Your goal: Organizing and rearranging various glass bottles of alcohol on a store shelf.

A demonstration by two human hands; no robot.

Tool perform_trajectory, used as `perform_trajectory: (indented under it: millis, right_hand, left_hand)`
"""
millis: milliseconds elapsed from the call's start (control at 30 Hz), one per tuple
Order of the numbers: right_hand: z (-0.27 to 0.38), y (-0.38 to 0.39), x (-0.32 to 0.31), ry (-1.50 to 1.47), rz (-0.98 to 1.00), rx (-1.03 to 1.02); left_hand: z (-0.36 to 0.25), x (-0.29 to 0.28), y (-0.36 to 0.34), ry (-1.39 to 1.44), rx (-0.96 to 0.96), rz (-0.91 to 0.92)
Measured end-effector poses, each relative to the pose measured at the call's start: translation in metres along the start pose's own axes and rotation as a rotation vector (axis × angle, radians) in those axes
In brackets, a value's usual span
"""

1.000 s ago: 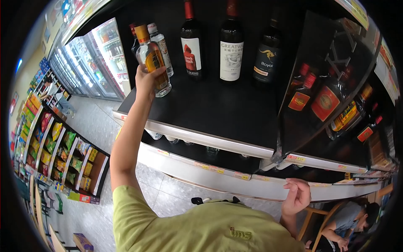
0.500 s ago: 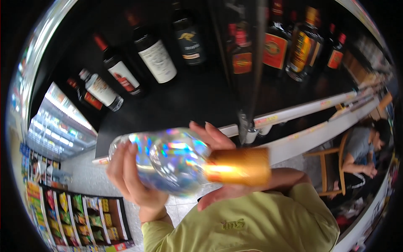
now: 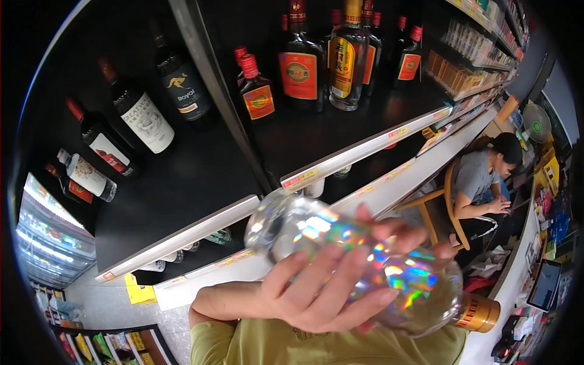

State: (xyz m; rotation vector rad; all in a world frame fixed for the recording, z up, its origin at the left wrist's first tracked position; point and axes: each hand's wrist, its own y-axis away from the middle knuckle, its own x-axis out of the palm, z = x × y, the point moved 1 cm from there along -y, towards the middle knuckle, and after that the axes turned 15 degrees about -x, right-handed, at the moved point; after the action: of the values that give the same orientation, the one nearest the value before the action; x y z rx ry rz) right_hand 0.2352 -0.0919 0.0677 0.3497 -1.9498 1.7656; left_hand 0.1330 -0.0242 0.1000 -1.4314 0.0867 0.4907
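A large clear glass bottle with a gold cap and rainbow-coloured glints lies tilted across my front. Its cap points to the lower right and its rounded base to the upper left. My left hand is closed over the near side of the bottle, fingers spread along the glass. From the far side, the fingers of my right hand curl round the bottle's middle; its palm is hidden behind the glass.
Ahead stands a black shelf with wine bottles at left and red-labelled liquor bottles right of an upright divider. A seated person is at the right by a cluttered counter. Snack racks stand lower left.
The bottle has swung from nearly level to cap-down and moved right. My left hand has shifted from its base to its middle, and my right fingers now wrap it. The view has turned right.
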Motion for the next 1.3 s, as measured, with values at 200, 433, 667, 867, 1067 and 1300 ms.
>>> perform_trajectory:
  millis: [200,433,667,867,1067,1300]
  right_hand:
    - [0.054,-0.062,-0.13,0.608,0.348,0.227]
    - [-0.036,-0.135,-0.196,0.88,0.228,-0.168]
    - [-0.078,-0.186,-0.225,1.185,0.139,-0.012]
    - [-0.114,-0.197,-0.257,1.186,0.249,0.074]
    - [-0.143,-0.202,-0.275,1.244,0.314,0.134]
    - [-0.166,-0.203,-0.28,1.284,0.325,0.217]
  left_hand:
    - [-0.01,0.043,0.017,0.285,-0.156,-0.203]
    - [0.014,0.057,0.045,0.306,-0.305,0.117]
    - [0.025,0.047,0.076,0.22,-0.548,0.229]
    - [0.02,0.044,0.09,0.127,-0.69,0.23]
    - [0.015,0.049,0.095,0.069,-0.754,0.206]
    - [0.011,0.05,0.099,0.034,-0.768,0.193]
